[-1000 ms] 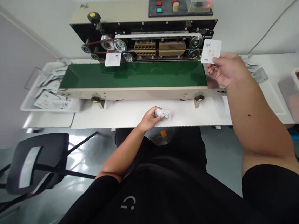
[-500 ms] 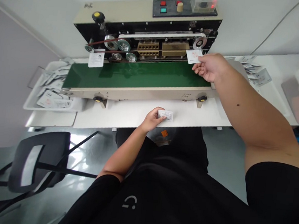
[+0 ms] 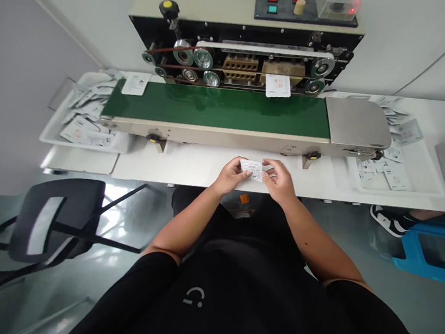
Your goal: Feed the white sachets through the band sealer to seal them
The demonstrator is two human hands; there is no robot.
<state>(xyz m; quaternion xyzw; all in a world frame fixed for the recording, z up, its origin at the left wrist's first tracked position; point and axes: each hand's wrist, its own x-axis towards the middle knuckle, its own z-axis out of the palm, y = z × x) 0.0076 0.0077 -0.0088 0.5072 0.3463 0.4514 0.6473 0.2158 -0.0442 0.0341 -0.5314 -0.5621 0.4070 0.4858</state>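
Low in front of me, over the table's front edge, my left hand (image 3: 232,176) pinches a small white printed packet (image 3: 252,170) by its left side. My right hand (image 3: 279,181) closes thumb and fingers at the packet's right edge. Beyond my hands stands a band sealer (image 3: 243,30) with a green conveyor belt (image 3: 228,110). Another white packet (image 3: 278,86) hangs by its top edge in the sealer's band, in front of the brass block. At the belt's left end lies a further packet (image 3: 136,83).
White bins of packets stand at left (image 3: 87,141) and right (image 3: 401,187). A control panel (image 3: 284,16) tops the sealer. On the floor are a black chair (image 3: 58,219) at left and a blue stool (image 3: 429,260) at right, near another person's shoe (image 3: 388,221).
My right hand has let go of a packet at the sealer and come back to the packet in my left hand. That released packet now rides in the band; the far-left one has reached the belt's end.
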